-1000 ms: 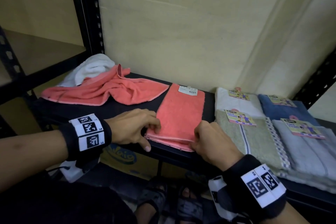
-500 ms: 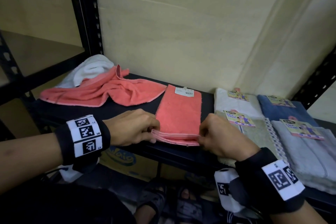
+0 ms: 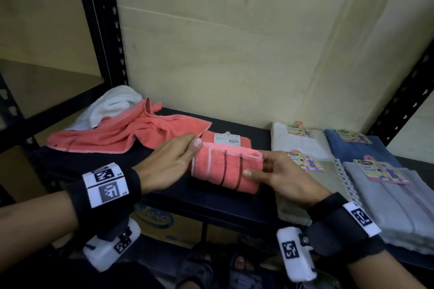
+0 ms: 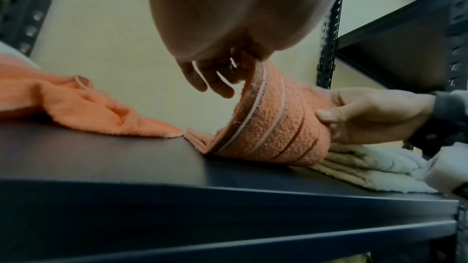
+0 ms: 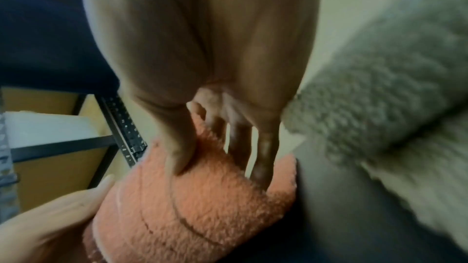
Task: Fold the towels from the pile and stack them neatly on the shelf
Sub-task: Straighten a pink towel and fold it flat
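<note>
A coral towel (image 3: 225,169) with dark stripes lies half folded on the black shelf (image 3: 164,197), its near end raised and curled over toward the wall (image 4: 268,127). My left hand (image 3: 185,152) pinches the lifted edge at its left corner. My right hand (image 3: 260,169) grips the right side of the fold, thumb on top (image 5: 177,159). A white price tag shows at the towel's far end. Left of it lies the pile: an unfolded coral towel (image 3: 122,134) over a white towel (image 3: 112,105).
Folded towels with paper labels lie on the right of the shelf: a beige one (image 3: 328,178), a white one (image 3: 298,141), a blue one (image 3: 357,148) and a grey one (image 3: 394,202). Black uprights (image 3: 101,21) frame the shelf. A cardboard box (image 3: 162,220) sits below.
Both hands have lifted the near end of the coral towel and carried it away from me over the rest, so the striped underside now faces up.
</note>
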